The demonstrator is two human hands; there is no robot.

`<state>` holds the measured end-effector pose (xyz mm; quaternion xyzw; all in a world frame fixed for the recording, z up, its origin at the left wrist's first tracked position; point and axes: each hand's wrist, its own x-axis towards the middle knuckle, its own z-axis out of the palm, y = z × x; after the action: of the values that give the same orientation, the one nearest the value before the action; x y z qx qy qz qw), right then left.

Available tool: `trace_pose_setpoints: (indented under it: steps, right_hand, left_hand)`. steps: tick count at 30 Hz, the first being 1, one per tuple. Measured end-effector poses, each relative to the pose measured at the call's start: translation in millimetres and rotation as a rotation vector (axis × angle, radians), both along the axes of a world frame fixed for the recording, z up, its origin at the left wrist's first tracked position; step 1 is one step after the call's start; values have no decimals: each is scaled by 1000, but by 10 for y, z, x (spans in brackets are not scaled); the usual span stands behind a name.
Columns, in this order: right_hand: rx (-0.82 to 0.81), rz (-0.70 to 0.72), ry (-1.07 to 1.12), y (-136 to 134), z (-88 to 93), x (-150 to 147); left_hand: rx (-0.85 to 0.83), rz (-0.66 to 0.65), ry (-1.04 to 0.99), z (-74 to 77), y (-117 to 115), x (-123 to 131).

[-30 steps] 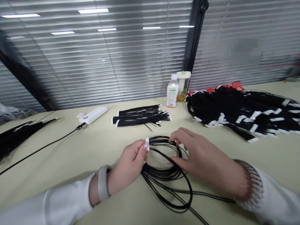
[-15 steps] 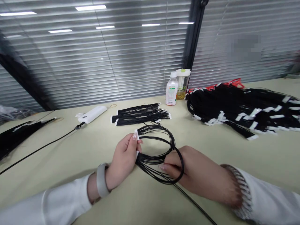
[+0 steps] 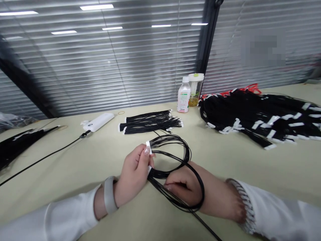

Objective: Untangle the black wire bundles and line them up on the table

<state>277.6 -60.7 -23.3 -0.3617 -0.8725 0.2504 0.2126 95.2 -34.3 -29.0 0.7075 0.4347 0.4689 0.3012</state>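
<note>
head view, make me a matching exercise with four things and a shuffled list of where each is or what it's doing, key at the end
Things:
1. left hand
2. right hand
3. bottle
4. big cable pile

Places or states:
A. beside the clear cup
B. crossed by a black loop
C. spread at the right of the table
D. pinching a white end of the looped cables

Pairs: 1-D, 2-B, 3-A, 4-C

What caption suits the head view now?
Left hand pinching coiled black wires by a white end piece, right hand among them.
</note>
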Motion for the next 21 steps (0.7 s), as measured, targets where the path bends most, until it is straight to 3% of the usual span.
trace_pose_setpoints:
  steps: [6,10,14,16,19,21]
  right_hand:
    - [24,-80,-119,-24,-14,-19]
    - [167,-133,-266,-27,83,37]
    - [389,-393,-378,18,292,213]
    - [457,-504,-197,40,395,295]
    - [464,-492,286,42,494,350]
    - [384,-479,574,29,511,346]
  left_hand:
    - [1,2,19,-4,2,2]
    - [-12,18,20,10,15,16]
    - [-80,78,10,18,42,29]
    - [-106,93,2,12,59,28]
    - [-122,53,17,-3,79,15]
    - [-117,6,41,-8,83,4]
